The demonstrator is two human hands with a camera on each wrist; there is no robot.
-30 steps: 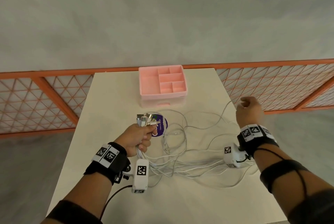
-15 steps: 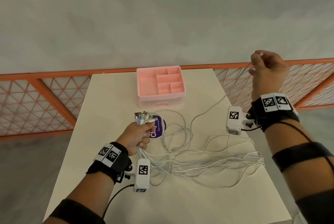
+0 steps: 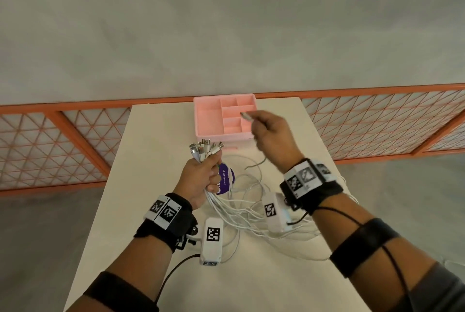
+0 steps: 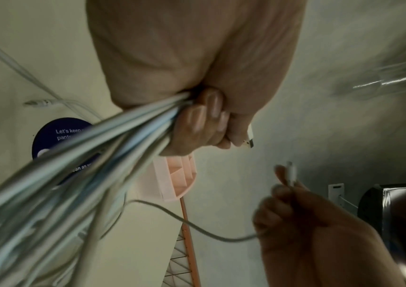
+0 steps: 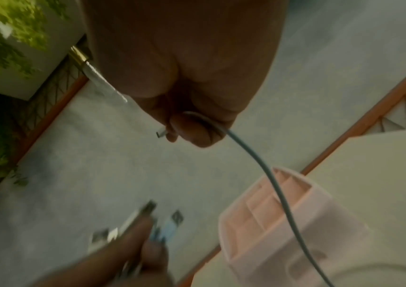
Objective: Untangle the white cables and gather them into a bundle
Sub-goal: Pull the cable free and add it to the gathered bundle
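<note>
My left hand [image 3: 204, 177] is raised over the middle of the table and grips a bundle of white cables [image 4: 113, 136], with several USB plugs [image 3: 205, 148] sticking up out of the fist. The cables trail down to loose loops [image 3: 247, 213] on the table. My right hand [image 3: 273, 135] is to the right and slightly beyond, in front of the pink tray, pinching one cable end [image 3: 247, 116] with its plug pointing left. That cable [image 5: 270, 174] hangs down from the hand towards the table.
A pink compartment tray [image 3: 208, 120] stands at the far edge of the white table [image 3: 251, 281]. A round purple sticker [image 3: 226, 180] lies under the cables. An orange lattice railing [image 3: 63, 140] runs behind the table.
My right hand, which had lifted a cable high to the right, has come down and left, now holding the plug end near the left hand. The left hand rose slightly with its bundle.
</note>
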